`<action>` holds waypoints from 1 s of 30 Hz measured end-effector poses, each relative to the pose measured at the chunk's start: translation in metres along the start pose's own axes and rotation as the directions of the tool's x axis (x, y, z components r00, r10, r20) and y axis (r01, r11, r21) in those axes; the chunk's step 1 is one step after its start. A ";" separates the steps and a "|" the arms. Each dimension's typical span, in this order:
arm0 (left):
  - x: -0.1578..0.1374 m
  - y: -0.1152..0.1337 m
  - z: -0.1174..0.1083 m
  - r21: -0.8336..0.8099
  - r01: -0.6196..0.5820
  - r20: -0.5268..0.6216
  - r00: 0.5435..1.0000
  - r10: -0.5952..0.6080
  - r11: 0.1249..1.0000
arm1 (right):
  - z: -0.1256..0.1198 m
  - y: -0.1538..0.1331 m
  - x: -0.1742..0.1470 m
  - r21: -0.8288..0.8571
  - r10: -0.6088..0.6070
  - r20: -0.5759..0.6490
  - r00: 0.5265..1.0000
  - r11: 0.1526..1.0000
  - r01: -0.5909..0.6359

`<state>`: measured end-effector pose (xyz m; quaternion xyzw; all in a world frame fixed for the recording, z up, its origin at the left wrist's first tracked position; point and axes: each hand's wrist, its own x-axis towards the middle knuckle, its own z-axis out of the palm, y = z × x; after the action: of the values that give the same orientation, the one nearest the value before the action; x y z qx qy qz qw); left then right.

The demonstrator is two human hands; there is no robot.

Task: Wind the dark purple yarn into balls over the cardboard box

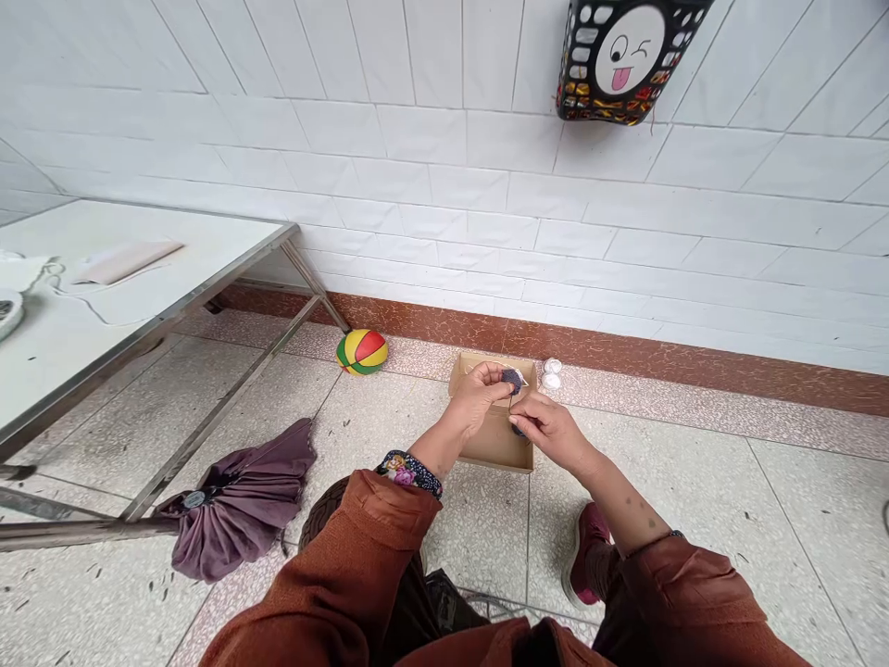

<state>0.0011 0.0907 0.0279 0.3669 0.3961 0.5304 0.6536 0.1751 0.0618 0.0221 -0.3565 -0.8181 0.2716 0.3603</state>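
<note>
My left hand (481,396) pinches a small dark blue-grey knitted-looking piece (512,379) between thumb and fingers. A thin dark strand of yarn (511,404) runs down from it to my right hand (550,428), whose thumb and forefinger are closed on it. Both hands are above an open cardboard box (500,456) on the floor. Something dark, partly hidden by my right fingers, shows inside the box. White strands lie at the box's far end, behind the dark piece. Two small white yarn balls (551,374) rest just beyond the box on the right.
A white table (229,243) with metal legs stands at left. By its far leg lies a striped ball (362,352); a folded purple umbrella (243,505) lies near its lower bar. A black basket (576,69) hangs on the tiled wall.
</note>
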 end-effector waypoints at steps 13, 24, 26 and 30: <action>-0.003 -0.007 0.012 0.123 0.042 0.317 0.945 -0.079 0.991 | -0.020 0.037 0.019 0.151 0.247 -0.305 0.920 0.966 -0.210; 0.017 -0.006 0.008 0.051 0.003 -0.008 1.000 -0.002 0.999 | 0.003 0.015 0.001 0.017 0.112 -0.108 0.988 0.994 -0.111; 0.016 -0.007 0.009 0.079 0.022 -0.014 1.000 -0.021 0.997 | 0.000 0.009 0.000 0.031 0.063 -0.057 0.996 0.998 -0.061; 0.015 -0.009 0.013 0.133 0.019 0.028 0.999 -0.023 0.991 | -0.014 0.007 0.003 0.096 0.045 -0.122 0.991 0.995 -0.033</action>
<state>0.0178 0.1030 0.0236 0.4130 0.4246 0.4904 0.6392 0.1877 0.0708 0.0268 -0.3715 -0.7732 0.2942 0.4215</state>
